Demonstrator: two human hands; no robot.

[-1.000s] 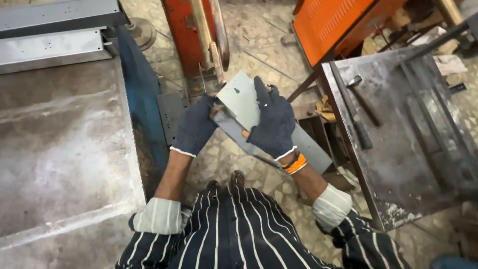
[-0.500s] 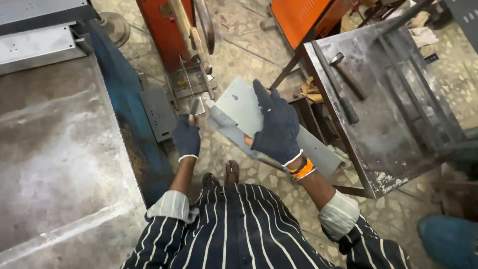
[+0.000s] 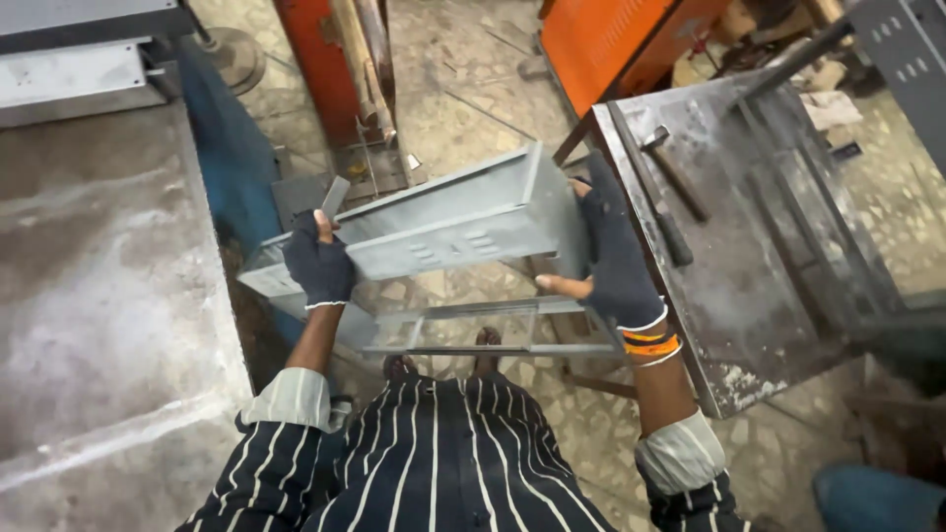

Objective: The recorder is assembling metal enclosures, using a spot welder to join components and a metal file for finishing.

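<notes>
I hold a long grey sheet-metal box [image 3: 434, 227] crosswise in front of my body, above the floor. My left hand [image 3: 317, 264], in a dark glove, grips its left end. My right hand [image 3: 613, 258], also gloved, with an orange band at the wrist, grips its right end near the edge of the metal table. The box has an open frame side facing down and small slots on its front face. My striped shirt and rolled sleeves fill the bottom of the view.
A worn steel table [image 3: 749, 256] stands at my right, with a hammer [image 3: 673, 172] lying on it. A large grey metal bench [image 3: 89, 276] is at my left. A red machine post [image 3: 330, 69] and an orange cabinet [image 3: 616, 34] stand ahead on the tiled floor.
The metal box has been turned from end-on to crosswise. My left hand moved from the middle to its left end; my right hand shifted to its right end.
</notes>
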